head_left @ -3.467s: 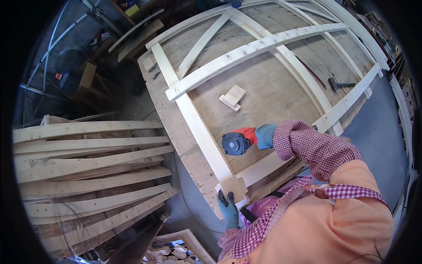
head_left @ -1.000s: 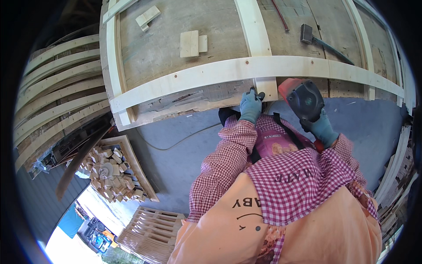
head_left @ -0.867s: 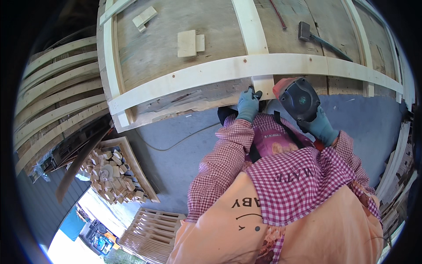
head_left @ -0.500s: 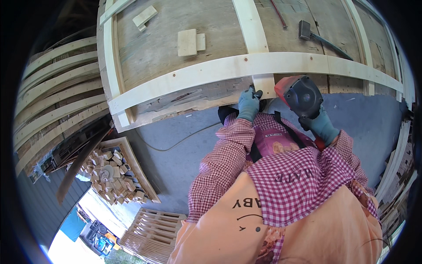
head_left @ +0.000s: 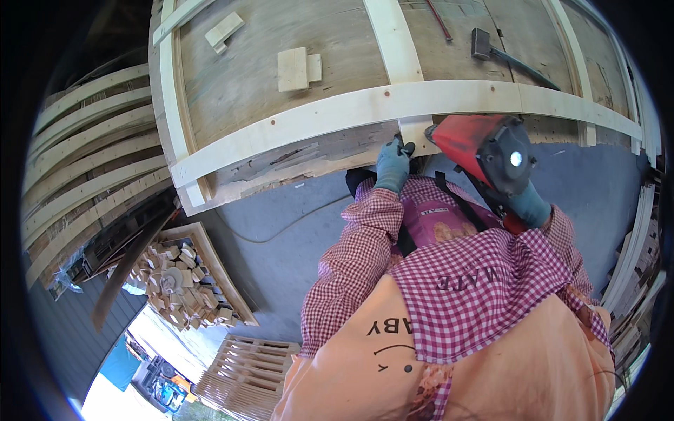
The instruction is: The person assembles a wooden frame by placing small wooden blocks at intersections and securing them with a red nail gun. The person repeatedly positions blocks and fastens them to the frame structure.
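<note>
One red power tool (head_left: 484,151) sits at the near edge of the wooden frame (head_left: 365,105) — its long axis running up-left toward the short upright board (head_left: 415,133), dark rear cap facing the camera. The gloved right hand (head_left: 528,205) grips its lower end; the gloved left hand (head_left: 393,163), just left of the tool, pinches the board's end. Two loose blocks (head_left: 298,68) and one hammer (head_left: 509,55) lie on the panel.

hands (head_left: 393,165) 2 | power tool (head_left: 484,151) 1 | hammer (head_left: 509,55) 1 | wood blocks (head_left: 293,69) 3
</note>
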`<state>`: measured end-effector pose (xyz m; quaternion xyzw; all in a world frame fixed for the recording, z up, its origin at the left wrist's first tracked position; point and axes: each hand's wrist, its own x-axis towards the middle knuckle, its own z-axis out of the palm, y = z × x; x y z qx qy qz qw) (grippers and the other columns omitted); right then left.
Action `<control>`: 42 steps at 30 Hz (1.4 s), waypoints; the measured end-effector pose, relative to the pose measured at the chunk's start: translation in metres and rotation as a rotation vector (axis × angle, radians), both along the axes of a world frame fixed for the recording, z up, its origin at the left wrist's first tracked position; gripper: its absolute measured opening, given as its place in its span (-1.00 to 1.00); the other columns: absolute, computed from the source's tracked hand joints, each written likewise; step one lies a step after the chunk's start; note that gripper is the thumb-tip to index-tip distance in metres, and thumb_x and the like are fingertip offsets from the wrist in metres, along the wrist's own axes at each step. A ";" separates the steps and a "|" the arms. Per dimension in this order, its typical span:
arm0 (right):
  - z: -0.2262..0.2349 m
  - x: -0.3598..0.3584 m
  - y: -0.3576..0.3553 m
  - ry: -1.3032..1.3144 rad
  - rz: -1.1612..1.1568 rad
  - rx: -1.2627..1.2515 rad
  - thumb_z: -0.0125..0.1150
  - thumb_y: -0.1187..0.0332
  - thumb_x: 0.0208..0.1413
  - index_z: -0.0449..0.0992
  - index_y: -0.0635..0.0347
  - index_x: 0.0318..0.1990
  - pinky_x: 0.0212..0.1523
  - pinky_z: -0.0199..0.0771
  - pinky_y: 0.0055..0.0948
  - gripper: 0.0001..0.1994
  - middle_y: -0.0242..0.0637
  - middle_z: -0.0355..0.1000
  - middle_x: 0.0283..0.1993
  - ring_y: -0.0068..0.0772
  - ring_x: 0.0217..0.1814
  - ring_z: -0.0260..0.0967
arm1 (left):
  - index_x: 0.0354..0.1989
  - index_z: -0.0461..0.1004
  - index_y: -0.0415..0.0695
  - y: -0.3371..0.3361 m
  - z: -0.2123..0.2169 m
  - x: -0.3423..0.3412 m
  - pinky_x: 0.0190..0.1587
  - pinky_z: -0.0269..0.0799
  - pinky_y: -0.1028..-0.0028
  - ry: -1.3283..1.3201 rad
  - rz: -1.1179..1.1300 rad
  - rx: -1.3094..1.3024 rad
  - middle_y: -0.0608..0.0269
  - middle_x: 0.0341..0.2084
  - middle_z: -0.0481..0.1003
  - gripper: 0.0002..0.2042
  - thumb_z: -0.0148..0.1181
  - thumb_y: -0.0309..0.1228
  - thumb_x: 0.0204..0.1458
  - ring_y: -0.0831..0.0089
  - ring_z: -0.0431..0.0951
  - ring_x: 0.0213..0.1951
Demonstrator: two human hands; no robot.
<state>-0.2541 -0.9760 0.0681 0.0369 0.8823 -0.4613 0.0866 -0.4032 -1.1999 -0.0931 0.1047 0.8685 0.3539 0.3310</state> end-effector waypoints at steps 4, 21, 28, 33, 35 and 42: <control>-0.019 -0.007 0.003 -0.053 -0.012 -0.074 0.29 0.46 -0.01 0.43 0.18 -0.01 -0.27 0.44 -0.46 -0.64 -0.32 0.47 -0.16 -0.50 -0.27 0.39 | -0.09 0.46 -0.23 -0.004 0.001 0.001 -0.05 0.38 0.14 0.025 0.012 -0.020 -0.14 -0.19 0.47 -0.68 0.10 -0.30 0.03 -0.07 0.47 -0.11; -0.031 0.002 0.002 -0.133 -0.109 -0.143 0.35 0.41 -0.05 0.43 0.16 0.05 -0.07 0.43 -0.42 -0.55 -0.29 0.48 -0.05 -0.42 -0.10 0.41 | 0.18 0.18 -0.07 0.016 0.057 -0.119 0.27 -0.05 0.05 0.732 -0.670 -0.438 0.08 0.01 0.32 -0.09 0.46 -0.01 -0.42 0.11 0.27 0.12; -0.037 0.013 0.001 -0.153 -0.153 -0.170 0.37 0.39 -0.07 0.42 0.14 0.08 0.01 0.42 -0.40 -0.51 -0.28 0.48 0.00 -0.39 -0.03 0.42 | 0.03 0.27 0.00 0.021 0.039 -0.120 0.06 0.12 0.18 0.759 -0.658 -0.488 0.17 -0.10 0.34 -0.31 0.37 -0.08 -0.35 0.20 0.35 -0.01; -0.038 0.019 -0.009 -0.137 -0.179 -0.182 0.39 0.38 -0.08 0.42 0.14 0.10 0.07 0.42 -0.39 -0.48 -0.27 0.48 0.04 -0.37 0.02 0.43 | 0.02 0.29 0.01 0.015 0.035 -0.124 0.05 0.12 0.20 0.748 -0.663 -0.415 0.18 -0.11 0.34 -0.33 0.37 -0.09 -0.35 0.22 0.34 -0.01; -0.039 0.020 -0.012 -0.131 -0.187 -0.191 0.40 0.37 -0.09 0.42 0.13 0.11 0.10 0.41 -0.39 -0.47 -0.26 0.48 0.05 -0.37 0.04 0.43 | 0.03 0.29 0.02 0.013 0.033 -0.122 0.06 0.10 0.19 0.767 -0.629 -0.399 0.20 -0.10 0.34 -0.32 0.37 -0.09 -0.36 0.22 0.33 0.00; -0.035 0.010 -0.024 -0.335 -0.260 -0.329 0.48 0.33 -0.18 0.39 0.11 0.13 0.14 0.42 -0.42 -0.37 -0.33 0.47 0.08 -0.42 0.06 0.42 | 0.20 0.23 -0.06 0.006 0.067 -0.135 0.20 0.05 0.09 0.568 -0.734 -0.322 0.04 0.10 0.29 -0.14 0.36 0.13 -0.29 0.13 0.28 0.13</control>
